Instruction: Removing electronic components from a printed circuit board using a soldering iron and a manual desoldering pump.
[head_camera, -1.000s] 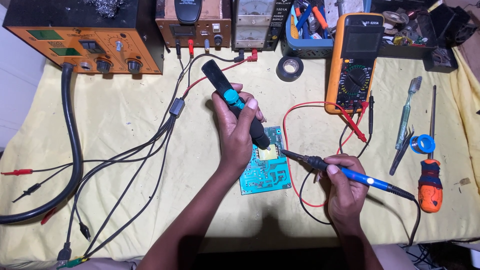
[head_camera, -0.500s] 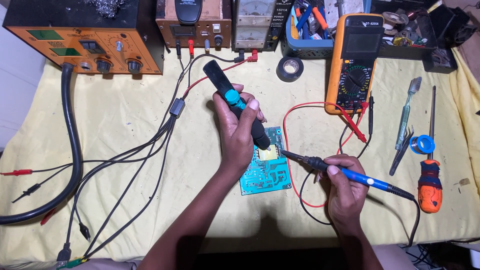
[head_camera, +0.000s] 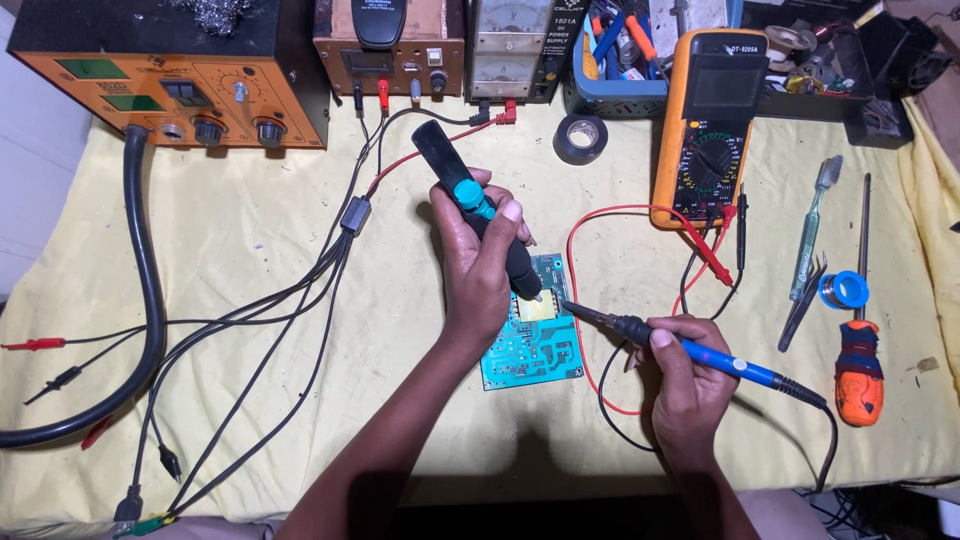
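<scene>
Little has moved since the earlier frame: I keep both tools on the green circuit board (head_camera: 535, 345), lying at table centre. My left hand (head_camera: 480, 270) is wrapped shut around the black desoldering pump (head_camera: 478, 210), nozzle down; at 3 o'clock, my right hand (head_camera: 685, 375) pinches the blue soldering iron (head_camera: 690, 348), tip meeting it. The multimeter (head_camera: 708, 125) waits at 1 o'clock.

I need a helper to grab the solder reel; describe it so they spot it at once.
Start at the orange multimeter and go right, past the green toothbrush. The solder reel lies just above the orange-handled screwdriver: a small blue ring, the only round thing there.
</scene>
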